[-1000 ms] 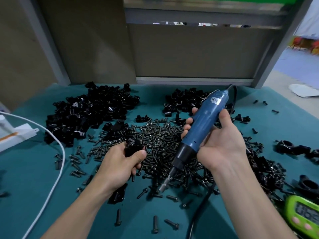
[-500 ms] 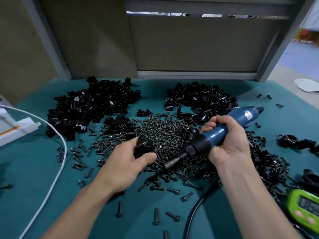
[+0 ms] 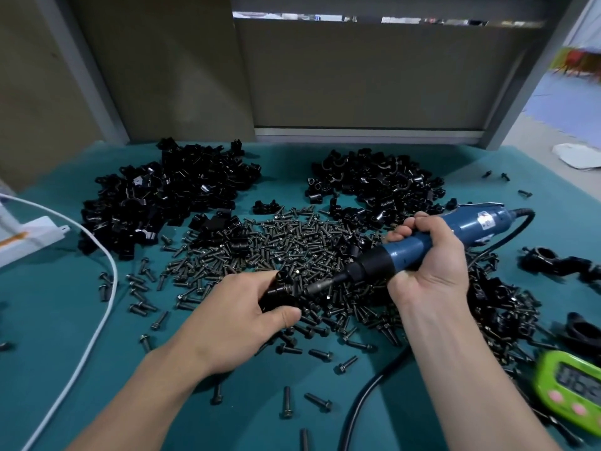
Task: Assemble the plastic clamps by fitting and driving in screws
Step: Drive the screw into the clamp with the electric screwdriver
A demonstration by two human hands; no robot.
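Driver (image 3: 432,247), swung flatter in my clenched R hand (image 3: 429,268), now meets clamp (image 3: 281,291) gripped by my L hand (image 3: 240,320), over screw pile (image 3: 292,242).

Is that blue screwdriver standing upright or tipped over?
Tipped, nearly level. The right hand grips the blue screwdriver with its bit pointing left at the clamp that the left hand holds.

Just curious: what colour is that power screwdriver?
The screwdriver is blue with a black nose, seen in the head view.
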